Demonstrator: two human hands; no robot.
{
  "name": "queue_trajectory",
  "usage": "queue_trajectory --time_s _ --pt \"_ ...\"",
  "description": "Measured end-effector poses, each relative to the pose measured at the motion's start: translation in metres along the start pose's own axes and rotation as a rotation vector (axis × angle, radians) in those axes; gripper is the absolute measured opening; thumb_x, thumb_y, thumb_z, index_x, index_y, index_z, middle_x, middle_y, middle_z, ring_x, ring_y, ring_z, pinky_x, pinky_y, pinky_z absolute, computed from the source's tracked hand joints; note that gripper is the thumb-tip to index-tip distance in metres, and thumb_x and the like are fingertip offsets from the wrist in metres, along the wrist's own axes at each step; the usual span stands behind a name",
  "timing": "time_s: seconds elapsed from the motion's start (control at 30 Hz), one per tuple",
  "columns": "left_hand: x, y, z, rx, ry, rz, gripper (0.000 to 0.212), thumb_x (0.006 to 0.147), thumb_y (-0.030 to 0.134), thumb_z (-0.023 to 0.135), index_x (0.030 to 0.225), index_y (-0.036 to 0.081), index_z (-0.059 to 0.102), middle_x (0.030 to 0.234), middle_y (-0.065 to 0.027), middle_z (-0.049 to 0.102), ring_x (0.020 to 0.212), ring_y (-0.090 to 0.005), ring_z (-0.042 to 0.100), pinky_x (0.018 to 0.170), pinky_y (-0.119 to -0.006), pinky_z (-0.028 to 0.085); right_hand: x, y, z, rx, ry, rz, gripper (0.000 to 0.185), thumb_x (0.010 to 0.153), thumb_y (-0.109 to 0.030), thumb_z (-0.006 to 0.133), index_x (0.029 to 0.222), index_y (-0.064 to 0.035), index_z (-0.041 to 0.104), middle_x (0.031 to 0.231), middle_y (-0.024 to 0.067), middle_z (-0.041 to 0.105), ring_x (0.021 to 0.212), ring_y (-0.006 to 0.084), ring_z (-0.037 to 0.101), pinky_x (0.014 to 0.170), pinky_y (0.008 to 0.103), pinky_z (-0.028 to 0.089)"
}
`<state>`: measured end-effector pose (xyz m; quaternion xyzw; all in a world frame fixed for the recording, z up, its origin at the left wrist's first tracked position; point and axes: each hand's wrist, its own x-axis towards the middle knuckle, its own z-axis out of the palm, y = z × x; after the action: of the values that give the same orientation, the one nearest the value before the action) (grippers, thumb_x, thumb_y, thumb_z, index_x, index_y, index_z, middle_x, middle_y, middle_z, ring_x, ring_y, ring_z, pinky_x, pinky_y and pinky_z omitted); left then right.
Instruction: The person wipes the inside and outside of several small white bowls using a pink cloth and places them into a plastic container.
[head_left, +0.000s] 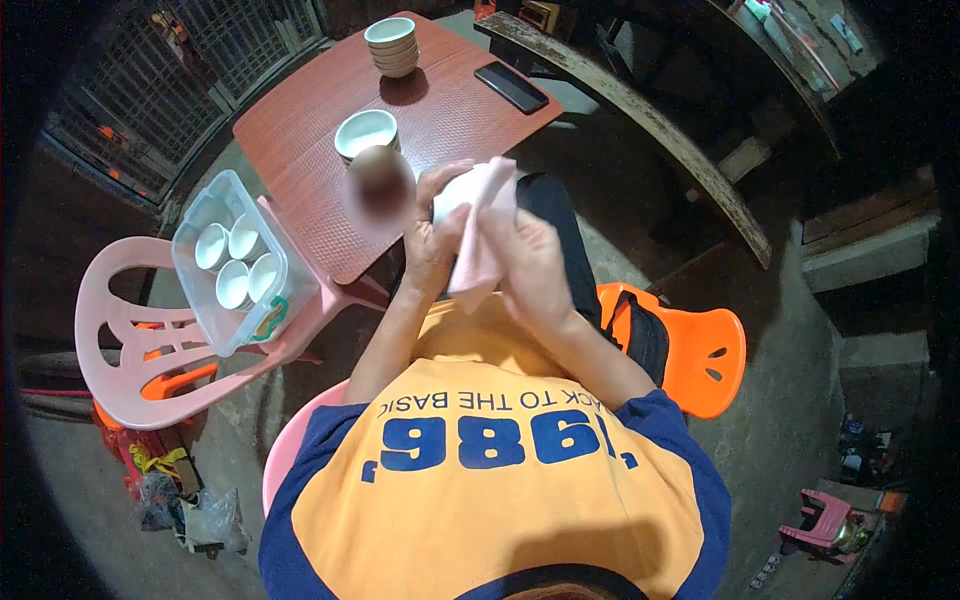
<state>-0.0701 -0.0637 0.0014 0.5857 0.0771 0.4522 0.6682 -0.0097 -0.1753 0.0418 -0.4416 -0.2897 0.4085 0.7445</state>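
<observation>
My left hand (431, 251) grips a white bowl (456, 189) by its side, just off the near edge of the table. Pressed against that bowl is a pink cloth (480, 251), which my right hand (534, 262) holds bunched in its fingers. The cloth covers much of the bowl. Beyond my left hand, a short stack of bowls (366, 133) stands on the reddish-brown table (300, 150). A blurred patch hides what is right in front of that stack. Farther back rises a taller stack of bowls (391, 49).
A black smartphone (511, 87) lies at the table's right corner. On the left, a clear plastic bin (217, 330) with several white cups (244, 238) rests on a pink plastic chair (112, 315). An orange chair (709, 360) carrying a black bag (646, 337) stands right; a wooden bench (637, 112) lies beyond.
</observation>
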Motion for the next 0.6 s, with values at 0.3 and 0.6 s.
queue_trajectory --time_s 0.3,0.6 --pt "0.011 0.008 -0.015 -0.705 0.033 -0.666 0.052 0.092 0.042 0.045 0.115 -0.005 0.052 0.102 -0.0172 0.063 0.093 -0.0245 0.062 0.087 -0.035 0.049 0.018 0.004 -0.035 -1.562 -0.334 -0.967 0.035 0.077 -0.011 0.062 0.111 -0.0035 0.061 0.113 0.0092 0.062 0.114 0.0213 0.054 0.105 0.0422 0.034" --pt "-0.006 -0.012 -0.001 -0.368 -0.006 -0.222 0.055 0.086 0.04 0.049 0.121 -0.003 0.044 0.108 -0.0167 0.057 0.094 -0.0223 0.059 0.083 -0.032 0.05 0.005 0.009 0.0 0.212 0.035 0.007 0.025 0.093 -0.021 0.053 0.1 0.0023 0.058 0.083 0.0097 0.065 0.073 0.0211 0.064 0.062 0.0317 0.049"
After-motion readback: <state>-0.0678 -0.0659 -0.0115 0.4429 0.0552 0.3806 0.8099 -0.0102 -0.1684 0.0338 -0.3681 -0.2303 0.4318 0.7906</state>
